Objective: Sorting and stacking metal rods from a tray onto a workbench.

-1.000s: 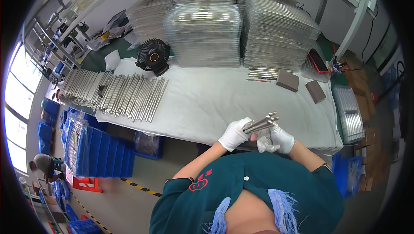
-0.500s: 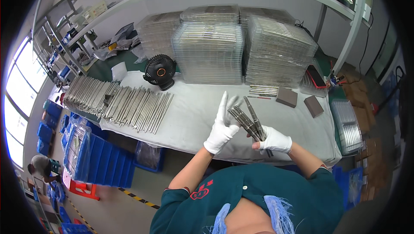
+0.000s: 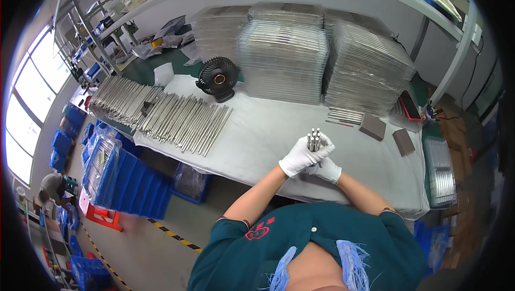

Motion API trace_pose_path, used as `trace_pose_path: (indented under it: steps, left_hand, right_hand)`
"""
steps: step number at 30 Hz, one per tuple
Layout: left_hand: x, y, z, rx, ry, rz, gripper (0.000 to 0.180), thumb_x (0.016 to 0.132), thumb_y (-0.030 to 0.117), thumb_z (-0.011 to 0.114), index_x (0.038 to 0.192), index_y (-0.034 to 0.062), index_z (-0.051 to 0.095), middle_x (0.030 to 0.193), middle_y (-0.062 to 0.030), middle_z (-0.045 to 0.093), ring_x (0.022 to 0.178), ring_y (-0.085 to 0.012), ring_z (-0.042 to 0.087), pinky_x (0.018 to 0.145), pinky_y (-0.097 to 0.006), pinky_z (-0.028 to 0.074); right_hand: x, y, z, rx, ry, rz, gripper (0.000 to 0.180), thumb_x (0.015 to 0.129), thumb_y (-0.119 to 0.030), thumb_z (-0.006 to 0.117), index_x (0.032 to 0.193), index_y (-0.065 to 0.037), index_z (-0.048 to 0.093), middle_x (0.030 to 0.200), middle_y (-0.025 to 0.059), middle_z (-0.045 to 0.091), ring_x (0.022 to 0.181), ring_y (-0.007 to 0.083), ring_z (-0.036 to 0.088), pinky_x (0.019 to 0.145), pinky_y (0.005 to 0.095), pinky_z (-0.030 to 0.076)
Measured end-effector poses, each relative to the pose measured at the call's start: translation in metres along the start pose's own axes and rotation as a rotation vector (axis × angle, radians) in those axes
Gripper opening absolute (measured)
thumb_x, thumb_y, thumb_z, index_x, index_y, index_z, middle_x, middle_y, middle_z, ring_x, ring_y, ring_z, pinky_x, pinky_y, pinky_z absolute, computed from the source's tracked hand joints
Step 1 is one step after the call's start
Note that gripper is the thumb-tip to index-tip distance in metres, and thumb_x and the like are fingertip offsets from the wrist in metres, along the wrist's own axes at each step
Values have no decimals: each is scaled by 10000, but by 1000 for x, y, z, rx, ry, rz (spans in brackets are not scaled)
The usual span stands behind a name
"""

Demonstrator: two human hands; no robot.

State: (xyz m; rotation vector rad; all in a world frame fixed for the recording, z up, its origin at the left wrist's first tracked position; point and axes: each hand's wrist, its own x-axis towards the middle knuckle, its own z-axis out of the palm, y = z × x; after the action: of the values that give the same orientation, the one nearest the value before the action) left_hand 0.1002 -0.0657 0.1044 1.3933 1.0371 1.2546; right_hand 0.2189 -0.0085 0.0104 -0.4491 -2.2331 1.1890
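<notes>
White gloves cover both my hands, which meet above the front of the cloth-covered table. A small bundle of metal rods [image 3: 314, 142] stands nearly upright between them, its ends pointing up. My left hand [image 3: 301, 157] is wrapped round the upper part of the bundle. Below and to the right, my right hand [image 3: 327, 171] is closed about the lower part, its fingers partly hidden behind the left. A long row of similar metal rods [image 3: 185, 122] lies side by side on the table at left. Several more rods [image 3: 346, 115] rest near the stacks at right.
Tall stacks of clear trays [image 3: 284, 60] filled with rods line the back. A black fan [image 3: 217, 78] stands before them. Two brown blocks [image 3: 372, 127] lie at right, near a red-edged phone [image 3: 410, 106]. Blue bins [image 3: 134, 183] stand on the floor at left.
My left hand has come from open and raised to closing round the rods. The bundle has tilted from slanting to nearly upright, and the hands are together. The whole view has shifted slightly.
</notes>
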Motion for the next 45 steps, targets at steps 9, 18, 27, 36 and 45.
trace_pose_path:
  steps: [9, 18, 27, 36, 45]
  left_hand:
    - [58, -35, -34, -484, 105, -314, 173, 819, 224, 613, 784, 105, 493, 589, 22, 472, 505, -106, 508, 599, -302, 514]
    - [76, -123, -67, -1246, 96, -483, 189, 878, 220, 505, 1000, 75, 496, 988, -112, 550, 1014, -279, 510, 919, -474, 403]
    - [87, -97, -82, -1334, 7, -154, 370, 893, 236, 465, 1239, 118, 410, 1233, -126, 445, 1144, -293, 431, 969, -456, 368]
    - [97, -122, -99, -1506, 504, -347, 359, 901, 350, 428, 1148, 90, 415, 1165, -89, 486, 1091, -266, 459, 915, -454, 387]
    - [97, -116, -99, -1418, 451, -327, 487, 836, 433, 523, 1120, 59, 394, 1174, -82, 430, 1137, -255, 380, 951, -442, 340]
  right_hand:
    - [27, -26, -16, 435, 4, 665, 237, 815, -314, 604, 826, -91, 525, 594, 0, 491, 433, 79, 457, 418, 236, 406]
    - [49, 7, -48, 945, -7, 1042, 135, 878, -222, 516, 925, -99, 483, 721, -10, 538, 449, 24, 426, 371, 186, 382]
    - [103, -26, -90, -481, -167, 620, 243, 806, -243, 593, 905, -22, 615, 775, 128, 640, 713, 221, 627, 621, 336, 484]
    - [179, -129, -142, -659, 34, 190, 243, 760, -205, 614, 964, -74, 611, 756, 127, 621, 727, 242, 605, 663, 299, 453]
    - [294, -86, -199, -938, 302, 179, 382, 748, -347, 619, 1045, -107, 604, 943, 120, 628, 883, 285, 586, 769, 348, 448]
